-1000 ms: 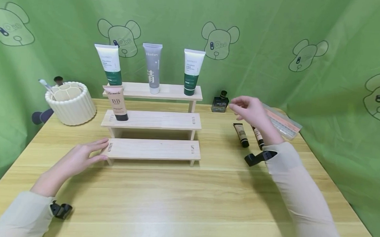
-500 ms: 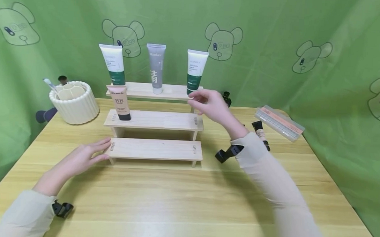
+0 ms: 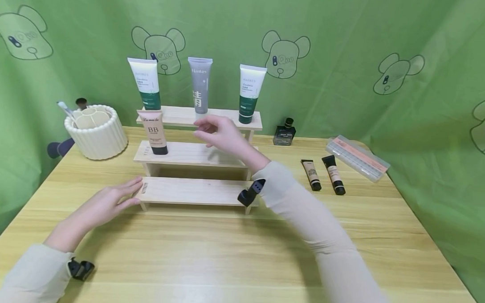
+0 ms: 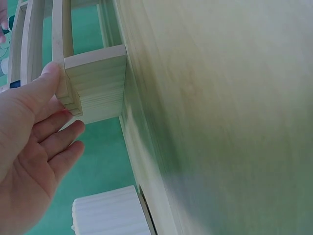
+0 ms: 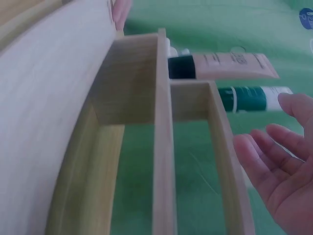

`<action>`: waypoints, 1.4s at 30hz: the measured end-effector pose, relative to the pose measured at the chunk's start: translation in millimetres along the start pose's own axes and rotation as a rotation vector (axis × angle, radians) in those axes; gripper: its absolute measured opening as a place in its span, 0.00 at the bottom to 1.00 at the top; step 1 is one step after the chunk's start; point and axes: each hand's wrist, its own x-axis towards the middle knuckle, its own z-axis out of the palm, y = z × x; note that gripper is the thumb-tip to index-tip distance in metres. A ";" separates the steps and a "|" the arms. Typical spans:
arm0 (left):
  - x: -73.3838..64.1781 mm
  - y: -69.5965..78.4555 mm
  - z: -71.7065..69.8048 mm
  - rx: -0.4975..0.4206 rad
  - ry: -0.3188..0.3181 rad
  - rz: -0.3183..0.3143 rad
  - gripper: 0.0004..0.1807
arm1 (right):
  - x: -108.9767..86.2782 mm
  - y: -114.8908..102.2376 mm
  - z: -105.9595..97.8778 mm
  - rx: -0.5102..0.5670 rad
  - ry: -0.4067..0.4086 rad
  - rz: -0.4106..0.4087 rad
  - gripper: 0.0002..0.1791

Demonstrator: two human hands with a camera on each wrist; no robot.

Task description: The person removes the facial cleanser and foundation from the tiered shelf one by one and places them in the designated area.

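A three-tier wooden display shelf (image 3: 197, 190) stands on the table. My left hand (image 3: 104, 204) grips the left end of its lowest board; in the left wrist view the thumb (image 4: 46, 81) lies against the board's edge. My right hand (image 3: 223, 135), holding nothing, hovers before the upper tiers with its fingers loosely bent. Its fingertips overlap the base of the grey squeeze tube (image 3: 200, 85) in the head view. White-and-green tubes stand at the left (image 3: 145, 83) and right (image 3: 250, 94) of the top tier. A pink BB cream tube (image 3: 154, 133) stands on the middle tier's left.
Right of the shelf are a dark perfume bottle (image 3: 284, 133), two small tubes lying flat, one beige (image 3: 311, 174) and one black-capped (image 3: 334, 174), and a clear flat case (image 3: 358, 158). A white ribbed brush holder (image 3: 94, 137) stands left. A green curtain (image 3: 343, 30) hangs behind.
My right hand has swept left from beside the perfume bottle, past the right tube, to the front of the grey tube. My left hand has stayed at the shelf's end.
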 end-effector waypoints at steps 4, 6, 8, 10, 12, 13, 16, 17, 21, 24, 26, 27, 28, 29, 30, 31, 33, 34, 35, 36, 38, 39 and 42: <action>0.1 -0.1 0.1 0.001 0.003 -0.007 0.26 | 9.9 -2.2 18.4 0.013 -0.002 -0.018 0.17; 0.1 -0.2 0.1 0.000 0.003 -0.010 0.26 | 14.5 -2.5 26.9 0.023 -0.002 -0.020 0.17; 0.1 0.0 0.0 0.000 0.002 -0.012 0.26 | 18.4 -2.9 34.6 0.040 -0.005 -0.010 0.18; 0.1 -0.2 0.1 -0.001 0.002 -0.013 0.26 | 22.3 -3.2 41.4 0.058 -0.014 0.009 0.18; 0.2 -0.7 0.3 -0.001 0.002 -0.014 0.26 | 26.1 -3.3 47.6 0.080 -0.022 0.029 0.19; 0.1 -1.0 0.5 -0.001 0.003 -0.014 0.26 | 27.8 -3.4 50.5 0.087 -0.025 0.039 0.20; 0.1 -2.0 1.2 -0.001 0.006 -0.009 0.26 | 33.5 -2.2 58.5 0.109 -0.023 0.053 0.22; 0.1 -2.5 1.7 0.001 0.010 -0.009 0.26 | 35.3 -1.7 61.0 0.114 -0.022 0.057 0.22; 0.1 -3.8 3.3 0.006 0.020 -0.004 0.26 | 40.2 -0.7 69.4 0.123 -0.015 0.057 0.21; -0.2 -3.8 3.3 0.006 0.023 -0.002 0.26 | 41.1 -1.9 74.2 0.111 -0.010 0.046 0.19; -0.3 -3.4 2.6 0.001 0.017 -0.004 0.26 | 40.9 -2.8 76.7 0.108 0.005 0.034 0.18; -0.3 -3.4 2.2 -0.002 0.013 -0.006 0.26 | 40.6 -3.2 77.7 0.105 0.013 0.030 0.17; -0.3 -3.3 1.9 -0.004 0.011 -0.008 0.26 | 40.6 -3.4 78.4 0.099 0.021 0.023 0.17; -0.1 -3.2 1.7 -0.004 0.011 -0.008 0.26 | 40.3 -3.7 78.9 0.097 0.031 0.018 0.16; -0.1 -3.0 1.6 -0.004 0.010 -0.007 0.26 | 40.1 -3.9 79.3 0.094 0.039 0.012 0.15; -0.1 -2.9 1.4 -0.007 0.007 -0.010 0.26 | 39.9 -4.1 79.6 0.086 0.045 0.009 0.15; 0.0 -2.8 1.4 -0.006 0.008 -0.008 0.26 | 39.6 -4.3 79.9 0.070 0.052 0.001 0.14; -0.1 -2.7 1.6 -0.005 0.011 -0.006 0.26 | 39.2 -4.6 79.8 0.062 0.054 -0.004 0.14; -0.2 -2.7 1.8 -0.004 0.012 -0.005 0.26 | 38.8 -4.8 79.7 0.055 0.056 -0.007 0.14; -0.2 -2.7 1.9 -0.005 0.012 -0.005 0.26 | 38.6 -4.8 79.7 0.048 0.058 -0.011 0.14; -0.1 -2.8 2.3 -0.005 0.013 -0.008 0.26 | 37.7 -4.8 79.1 0.052 0.061 -0.016 0.14; -0.1 -3.0 2.6 -0.004 0.014 -0.010 0.26 | 37.0 -4.6 78.7 0.053 0.062 -0.017 0.15; 0.2 -2.8 2.8 -0.005 0.014 -0.016 0.26 | 33.7 -4.1 76.3 0.064 0.058 -0.020 0.15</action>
